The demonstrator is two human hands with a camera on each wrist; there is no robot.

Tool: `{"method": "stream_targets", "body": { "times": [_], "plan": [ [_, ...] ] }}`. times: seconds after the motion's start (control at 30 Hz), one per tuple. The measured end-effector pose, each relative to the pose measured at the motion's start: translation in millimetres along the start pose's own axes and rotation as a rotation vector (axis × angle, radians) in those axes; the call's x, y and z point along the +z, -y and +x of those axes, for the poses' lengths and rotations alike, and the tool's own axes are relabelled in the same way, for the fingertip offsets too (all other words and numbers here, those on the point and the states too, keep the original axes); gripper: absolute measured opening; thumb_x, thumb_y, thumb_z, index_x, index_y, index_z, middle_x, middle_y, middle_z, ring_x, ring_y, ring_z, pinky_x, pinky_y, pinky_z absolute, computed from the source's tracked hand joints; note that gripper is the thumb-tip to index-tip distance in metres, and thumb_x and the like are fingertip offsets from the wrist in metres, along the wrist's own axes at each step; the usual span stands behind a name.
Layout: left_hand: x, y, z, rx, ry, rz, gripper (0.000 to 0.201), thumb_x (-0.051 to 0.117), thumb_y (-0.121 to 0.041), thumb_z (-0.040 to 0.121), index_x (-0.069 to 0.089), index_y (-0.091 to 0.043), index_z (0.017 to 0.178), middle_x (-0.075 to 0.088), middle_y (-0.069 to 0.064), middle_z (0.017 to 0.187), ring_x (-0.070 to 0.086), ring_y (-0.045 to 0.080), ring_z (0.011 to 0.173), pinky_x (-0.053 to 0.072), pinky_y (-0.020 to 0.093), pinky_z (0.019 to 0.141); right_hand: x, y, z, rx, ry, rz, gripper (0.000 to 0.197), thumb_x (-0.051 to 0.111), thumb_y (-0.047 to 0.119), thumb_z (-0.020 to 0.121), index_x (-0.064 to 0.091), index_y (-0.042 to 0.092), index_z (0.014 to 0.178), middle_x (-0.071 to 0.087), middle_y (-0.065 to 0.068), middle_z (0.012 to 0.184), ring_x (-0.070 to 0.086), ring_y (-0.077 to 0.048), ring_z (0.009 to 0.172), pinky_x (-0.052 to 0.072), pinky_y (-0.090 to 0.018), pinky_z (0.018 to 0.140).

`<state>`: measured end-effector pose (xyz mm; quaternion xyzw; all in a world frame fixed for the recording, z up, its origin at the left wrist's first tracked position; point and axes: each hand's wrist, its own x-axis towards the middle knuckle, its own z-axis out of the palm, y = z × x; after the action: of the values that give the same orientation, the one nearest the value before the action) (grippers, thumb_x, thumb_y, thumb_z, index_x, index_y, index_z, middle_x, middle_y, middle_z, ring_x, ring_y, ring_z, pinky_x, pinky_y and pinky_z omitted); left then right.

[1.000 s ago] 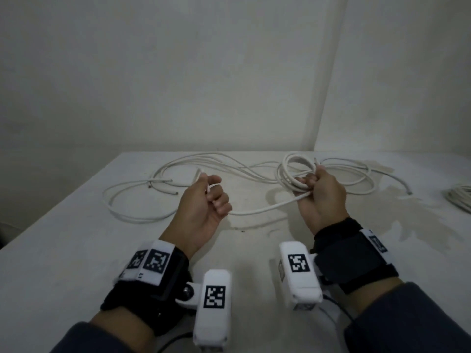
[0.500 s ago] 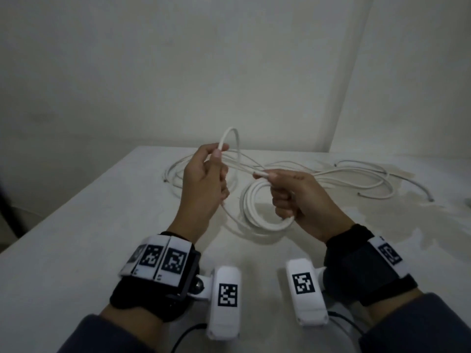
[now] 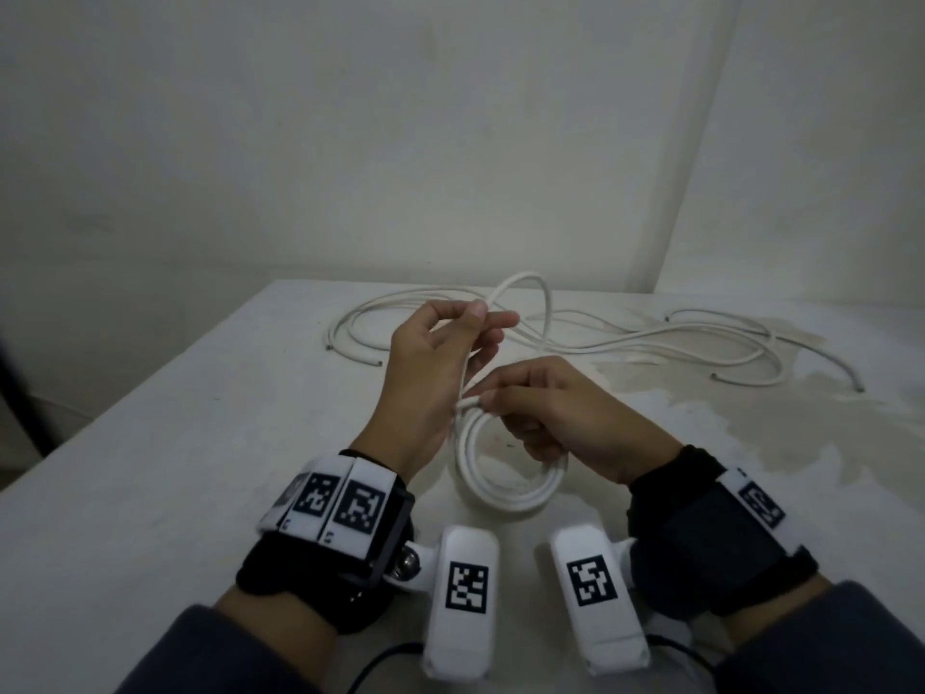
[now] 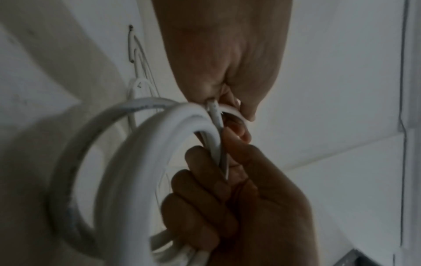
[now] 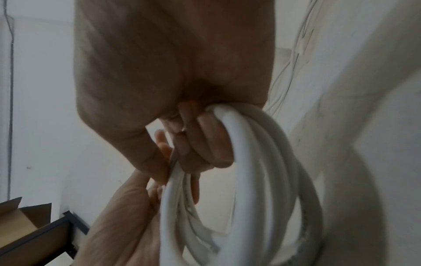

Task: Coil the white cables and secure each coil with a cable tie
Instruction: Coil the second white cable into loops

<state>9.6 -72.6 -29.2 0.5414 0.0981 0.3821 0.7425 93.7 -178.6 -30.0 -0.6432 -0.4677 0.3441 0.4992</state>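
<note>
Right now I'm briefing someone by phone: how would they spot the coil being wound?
Start at the pale table by the wall, then find the two hands raised above its near edge. The coil hangs from the right hand, the only tight ring of white cable; the other cables lie in loose loops on the table behind.

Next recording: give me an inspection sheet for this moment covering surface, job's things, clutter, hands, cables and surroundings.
Surface: white table, stained patch on the right side.
Job's things: coil of white cable hanging from the right hand; cable tie: nothing seen.
Clutter: nothing seen.
Hands: right hand grips the coil's top; left hand pinches a raised cable strand between thumb and fingers.
Cables: loose white cables sprawled uncoiled across the far table, cut ends visible.
Surroundings: plain pale walls; cardboard box on a dark frame in the right wrist view.
</note>
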Motion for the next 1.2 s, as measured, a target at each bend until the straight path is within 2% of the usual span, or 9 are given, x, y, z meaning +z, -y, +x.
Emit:
{"method": "stream_targets", "body": {
  "times": [0.2, 0.33, 0.43, 0.5, 0.6, 0.7, 0.93, 1.1, 1.2],
  "plan": [
    [0, -1, -3, 0.003, 0.15, 0.274, 0.017, 0.058, -0.009, 0.09, 0.07, 0.002, 0.098, 0.069, 0.017, 0.108, 0.065, 0.016, 0.098, 0.05, 0.031, 0.091, 0, 0, 2, -0.053, -0.134, 0.077, 0.019, 0.053, 0.003, 0.092, 0.055, 0.015, 0.078, 0.032, 0.011, 0.043, 0.024, -0.006, 0.039, 0.021, -0.019, 0.04],
    [-3, -4, -1, -0.054, 0.281, 0.432, 0.034, 0.043, -0.014, 0.096, 0.072, -0.028, 0.109, 0.049, -0.005, 0.137, 0.044, 0.001, 0.127, 0.033, 0.028, 0.11, -3, -1, 4, -0.061, -0.166, 0.349, 0.015, 0.049, 0.002, 0.095, 0.053, 0.016, 0.093, 0.027, 0.007, 0.049, 0.023, -0.004, 0.04, 0.019, -0.017, 0.036],
    [-5, -4, -3, -0.056, 0.318, 0.466, 0.034, 0.043, -0.025, 0.1, 0.058, -0.044, 0.123, 0.039, -0.004, 0.142, 0.041, 0.009, 0.131, 0.041, 0.037, 0.106, -6, -2, 6, -0.063, -0.208, 0.473, 0.019, 0.048, 0.002, 0.095, 0.053, 0.016, 0.084, 0.028, 0.006, 0.051, 0.024, -0.005, 0.042, 0.019, -0.016, 0.035],
    [-5, -2, -3, -0.077, 0.249, 0.379, 0.038, 0.052, -0.028, 0.096, 0.047, -0.044, 0.131, 0.046, 0.005, 0.132, 0.057, 0.017, 0.116, 0.053, 0.038, 0.093, -7, -1, 7, -0.086, -0.227, 0.527, 0.02, 0.049, 0.003, 0.095, 0.054, 0.016, 0.08, 0.029, 0.005, 0.05, 0.024, -0.005, 0.041, 0.018, -0.015, 0.035],
    [-5, -3, -6, -0.23, 0.241, 0.315, 0.033, 0.055, -0.034, 0.093, 0.053, -0.016, 0.121, 0.064, 0.01, 0.104, 0.066, 0.018, 0.074, 0.058, 0.031, 0.071, -9, -2, 8, -0.12, -0.277, 0.541, 0.017, 0.05, 0.004, 0.094, 0.054, 0.015, 0.081, 0.027, 0.003, 0.051, 0.022, -0.005, 0.039, 0.019, -0.015, 0.035],
    [-6, -1, -7, -0.22, 0.304, 0.419, 0.024, 0.061, -0.029, 0.09, 0.063, -0.013, 0.107, 0.07, 0.007, 0.083, 0.067, 0.016, 0.072, 0.057, 0.034, 0.075, -13, -3, 10, -0.132, -0.34, 0.562, 0.014, 0.051, 0.005, 0.093, 0.055, 0.014, 0.083, 0.032, 0.002, 0.049, 0.025, -0.006, 0.038, 0.022, -0.014, 0.033],
    [-10, 3, -3, -0.004, 0.179, 0.483, 0.019, 0.066, -0.026, 0.087, 0.07, -0.01, 0.097, 0.073, 0.014, 0.076, 0.072, 0.031, 0.071, 0.058, 0.046, 0.069, -13, -1, 11, -0.122, -0.302, 0.763, 0.015, 0.047, 0.019, 0.098, 0.055, 0.015, 0.086, 0.04, 0.001, 0.05, 0.029, -0.004, 0.033, 0.026, -0.014, 0.032],
    [-6, 6, -4, -0.025, 0.153, 0.295, 0.02, 0.061, -0.018, 0.091, 0.067, -0.005, 0.105, 0.055, -0.001, 0.057, 0.054, 0.01, 0.047, 0.049, 0.023, 0.051, -9, -2, 13, -0.158, -0.287, 0.78, 0.019, 0.042, 0.028, 0.101, 0.051, 0.016, 0.09, 0.041, 0.0, 0.053, 0.027, -0.006, 0.037, 0.028, -0.016, 0.035],
    [-1, 6, -5, -0.113, 0.142, 0.105, 0.012, 0.057, -0.014, 0.093, 0.065, -0.006, 0.093, 0.038, -0.003, 0.051, 0.032, 0.005, 0.037, 0.038, 0.017, 0.042, -5, -3, 14, -0.158, -0.266, 0.769, 0.014, 0.044, 0.026, 0.1, 0.051, 0.019, 0.09, 0.041, 0.0, 0.053, 0.028, -0.007, 0.038, 0.031, -0.018, 0.037]
  ]
}}
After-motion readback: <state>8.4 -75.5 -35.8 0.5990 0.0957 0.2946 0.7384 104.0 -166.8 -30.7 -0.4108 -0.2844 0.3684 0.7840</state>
